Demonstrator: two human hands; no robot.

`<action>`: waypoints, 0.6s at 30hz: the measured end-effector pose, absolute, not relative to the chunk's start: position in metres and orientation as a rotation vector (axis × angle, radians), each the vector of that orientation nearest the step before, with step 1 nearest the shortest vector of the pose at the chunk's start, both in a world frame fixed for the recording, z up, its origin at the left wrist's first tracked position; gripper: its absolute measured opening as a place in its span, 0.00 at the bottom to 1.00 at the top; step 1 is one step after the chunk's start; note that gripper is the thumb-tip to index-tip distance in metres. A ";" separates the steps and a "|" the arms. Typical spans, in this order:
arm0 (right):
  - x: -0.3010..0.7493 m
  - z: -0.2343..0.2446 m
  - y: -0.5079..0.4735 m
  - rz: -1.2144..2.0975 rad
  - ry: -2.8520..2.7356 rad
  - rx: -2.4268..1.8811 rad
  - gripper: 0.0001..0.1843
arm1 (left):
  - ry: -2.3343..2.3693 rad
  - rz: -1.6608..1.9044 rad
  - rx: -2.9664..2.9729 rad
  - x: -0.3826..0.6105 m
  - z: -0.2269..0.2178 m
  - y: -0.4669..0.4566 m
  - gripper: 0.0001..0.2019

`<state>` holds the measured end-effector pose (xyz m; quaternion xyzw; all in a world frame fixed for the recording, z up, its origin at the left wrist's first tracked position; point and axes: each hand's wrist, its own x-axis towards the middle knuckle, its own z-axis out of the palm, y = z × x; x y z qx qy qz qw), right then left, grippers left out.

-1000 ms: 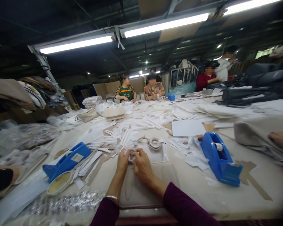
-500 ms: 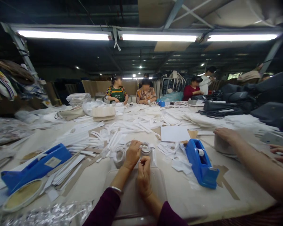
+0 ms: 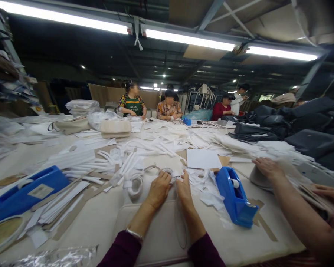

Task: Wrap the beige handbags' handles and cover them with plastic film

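Observation:
Both my hands rest at the far end of a cream handbag (image 3: 156, 233) lying flat in front of me. My left hand (image 3: 158, 191) has its fingers curled on a small coiled ring of white tape (image 3: 168, 172) at the bag's top edge. My right hand (image 3: 184, 190) lies beside it, fingers stretched forward and pressed together on the same coil. A second white coil (image 3: 135, 184) lies just left of my left hand. Both of my sleeves are dark purple, and a bracelet sits on my left wrist.
A blue tape dispenser (image 3: 234, 195) stands right of my hands, another (image 3: 22, 194) at the left. White paper strips (image 3: 144, 148) litter the table. A co-worker's arm (image 3: 292, 207) reaches in from the right onto a grey bag. Other people sit at the far end; dark bags (image 3: 295, 129) pile right.
The camera has tilted up and the table slid lower in view. My right hand moved forward from below my left hand to lie beside it at the coil.

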<state>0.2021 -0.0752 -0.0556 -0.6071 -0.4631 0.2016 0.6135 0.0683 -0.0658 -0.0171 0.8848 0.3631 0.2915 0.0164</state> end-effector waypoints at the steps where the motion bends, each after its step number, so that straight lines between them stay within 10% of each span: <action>1: 0.205 -0.057 -0.069 0.583 -0.992 -1.392 0.33 | 1.129 0.905 2.743 0.068 -0.017 -0.066 0.08; 18: 0.196 -0.037 -0.078 0.684 -0.811 -1.184 0.16 | 1.082 0.899 2.575 0.058 -0.008 -0.077 0.03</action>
